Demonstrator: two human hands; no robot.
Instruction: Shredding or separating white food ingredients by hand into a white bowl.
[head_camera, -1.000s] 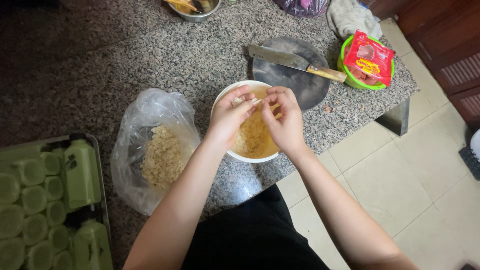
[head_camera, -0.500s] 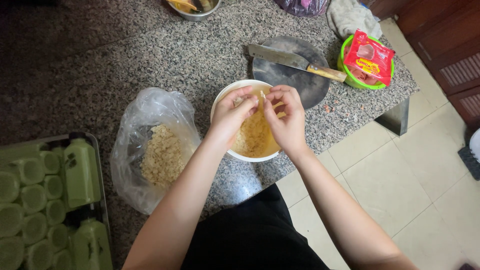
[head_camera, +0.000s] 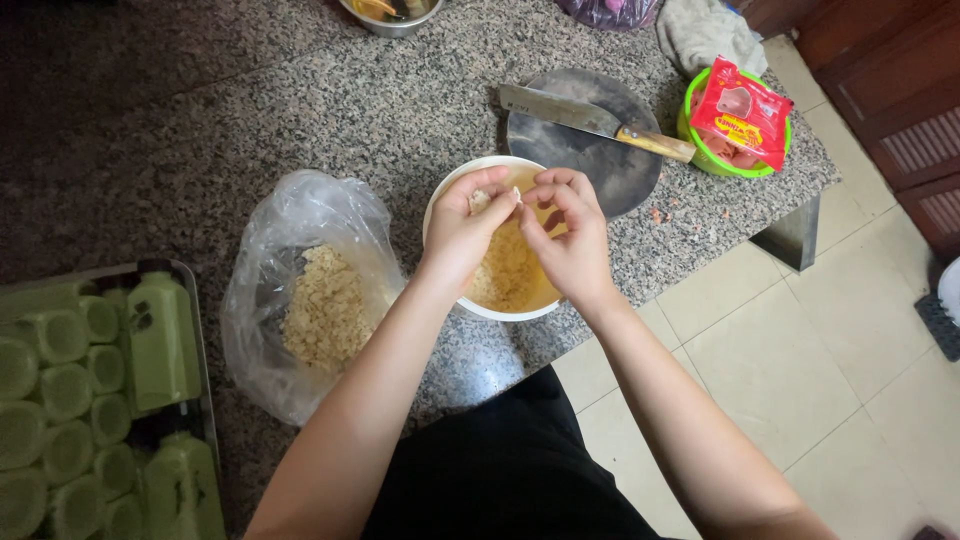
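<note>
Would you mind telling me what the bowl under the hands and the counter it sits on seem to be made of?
The bowl looks like glazed ceramic, or perhaps melamine: a smooth, white, glossy rim. The counter appears to be polished granite, given its speckled grey-and-black grain and slight sheen.

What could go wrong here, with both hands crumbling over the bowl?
Bits could fall past the white bowl onto the granite counter, since the left hand and right hand work above its rim. The bowl sits near the counter edge, so a nudge might tip it. The cleaver lies close behind the right hand.
</note>
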